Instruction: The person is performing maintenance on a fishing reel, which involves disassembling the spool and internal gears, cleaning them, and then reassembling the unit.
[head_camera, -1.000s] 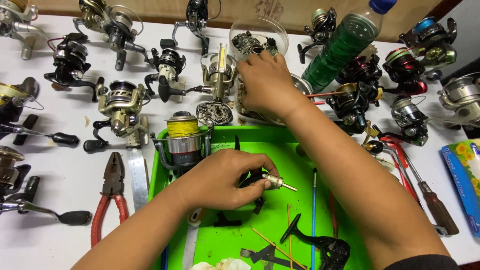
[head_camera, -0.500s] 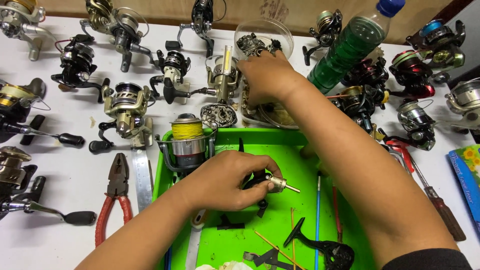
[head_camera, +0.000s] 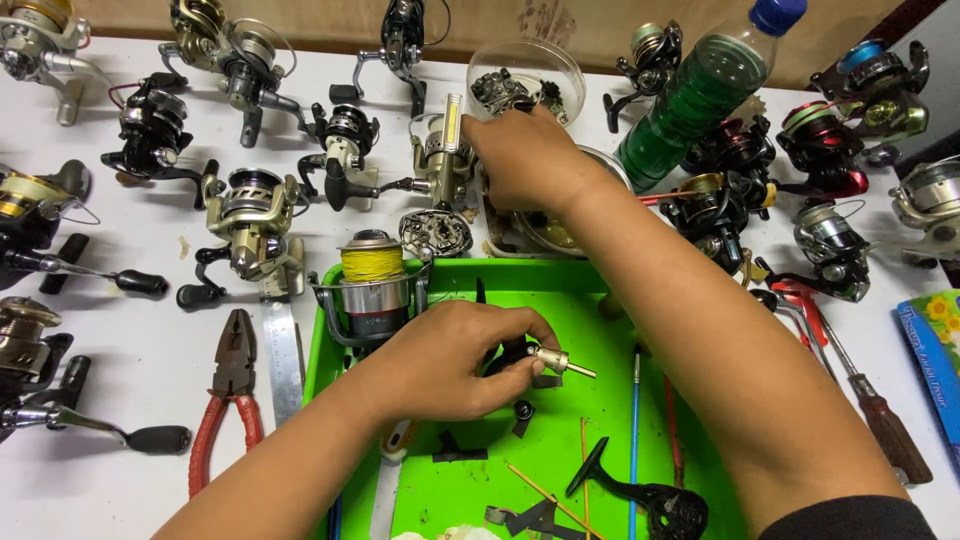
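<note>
the small brass shaft (head_camera: 560, 362) sits pinched in the left hand (head_camera: 450, 360), fingers clamped on it, over the green tray (head_camera: 560, 280). loose parts lie in the tray (so the reel looks partly stripped). the right hand (head_camera: 525, 160) reaches into a clear tub (head_camera: 525, 70) of parts; i cannot tell its finger state.

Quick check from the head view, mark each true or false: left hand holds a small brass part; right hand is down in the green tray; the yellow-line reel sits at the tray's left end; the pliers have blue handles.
1. The left hand holds a small brass part. True.
2. The right hand is down in the green tray. False: it reaches to the clear round container beyond the tray.
3. The yellow-line reel sits at the tray's left end. True.
4. The pliers have blue handles. False: red.
</note>
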